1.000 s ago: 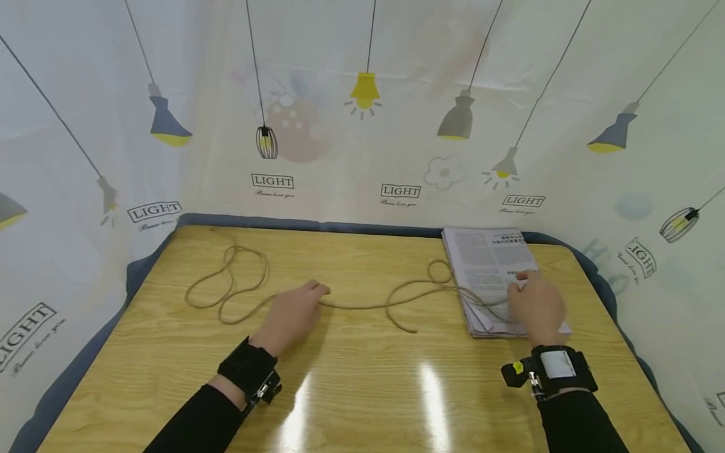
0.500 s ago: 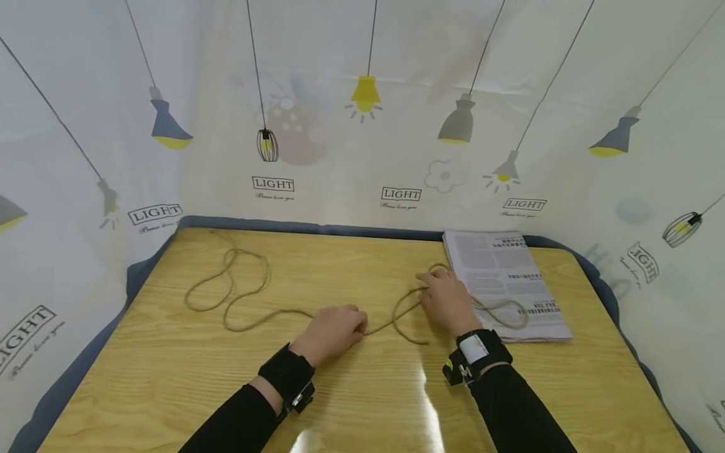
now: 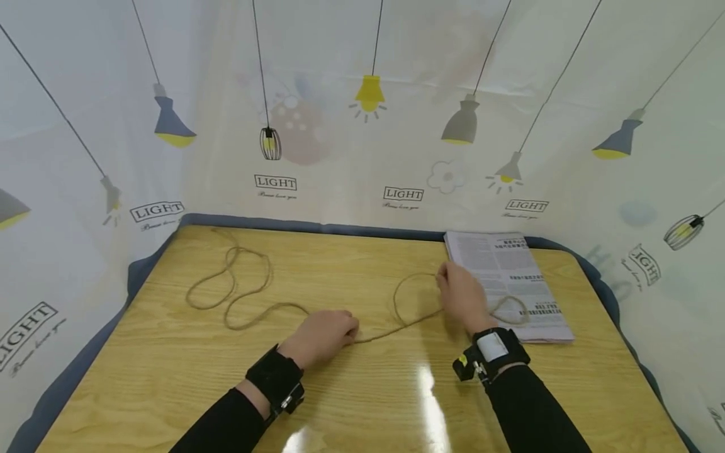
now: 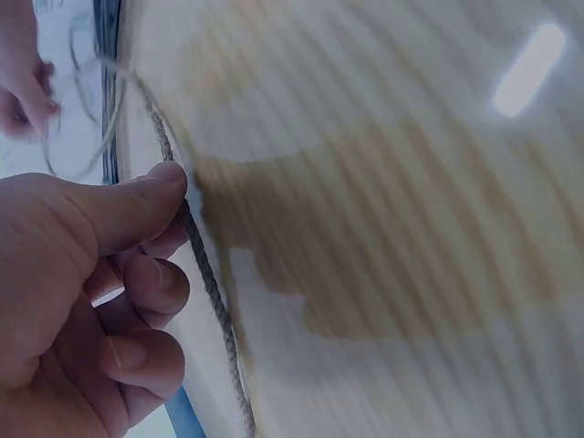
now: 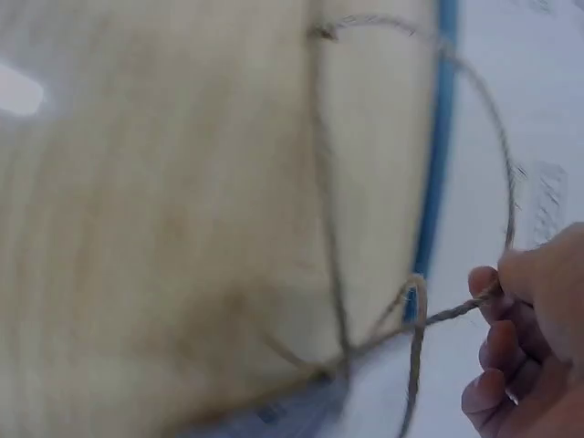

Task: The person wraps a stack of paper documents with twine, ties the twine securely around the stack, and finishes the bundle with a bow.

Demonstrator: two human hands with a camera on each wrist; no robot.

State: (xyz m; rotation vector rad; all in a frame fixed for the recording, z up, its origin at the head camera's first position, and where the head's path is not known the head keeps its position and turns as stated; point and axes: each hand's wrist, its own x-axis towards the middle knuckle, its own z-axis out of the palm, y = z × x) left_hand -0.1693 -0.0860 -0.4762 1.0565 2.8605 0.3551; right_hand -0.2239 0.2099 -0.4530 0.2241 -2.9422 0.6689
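Fingers of the left hand [image 3: 321,336] and right hand [image 3: 464,297] are pinched on string [image 4: 208,278], spread from near the surface's [image 3: 362,402] far left corner to newspapers [image 3: 493,267] at far right. String is looped; no knot is seen yet.

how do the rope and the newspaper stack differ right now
The rope is thin and tan; the newspaper stack is flat, pale and dark-printed. The rope lies in loose curves and loops, while the newspaper stack forms a rectangle. The rope is pinched by the left hand and the right hand; neither grips the newspaper stack. Both are on the wooden table, with a rope loop over the newspaper stack.
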